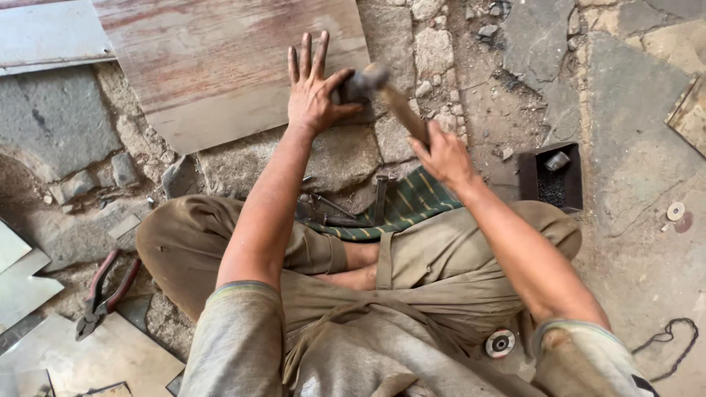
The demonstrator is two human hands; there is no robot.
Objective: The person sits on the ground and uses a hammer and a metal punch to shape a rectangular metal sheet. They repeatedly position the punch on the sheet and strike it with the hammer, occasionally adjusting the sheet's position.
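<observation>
The right hand (443, 154) is closed round the wooden handle of a hammer (382, 92), gripping it low on the shaft, with the blurred metal head up and to its left. That head sits just beside the thumb of the left hand (312, 92), which lies flat and open, fingers spread, pressing down the near edge of a brownish metal sheet (220, 66).

The plain risk is the thumb — it lies right next to the hammer head, so a blow that lands a little wide could strike it. A glancing hit could also make the sheet skid on the uneven stone beneath, since only the one palm holds it down.

Below the hands, the person sits cross-legged in khaki trousers over a green striped cloth (408, 206) with small metal tools lying on it. Right of the right hand stands a small dark metal box (531, 184) holding bits. Well down and to the left of the left hand lie red-handled pliers (103, 290) among pale sheet offcuts (29, 283). Near the right elbow lies a grinding disc (500, 342).

The ground is rough — stone slabs (632, 147), rubble and dirt, outdoors in daylight.
</observation>
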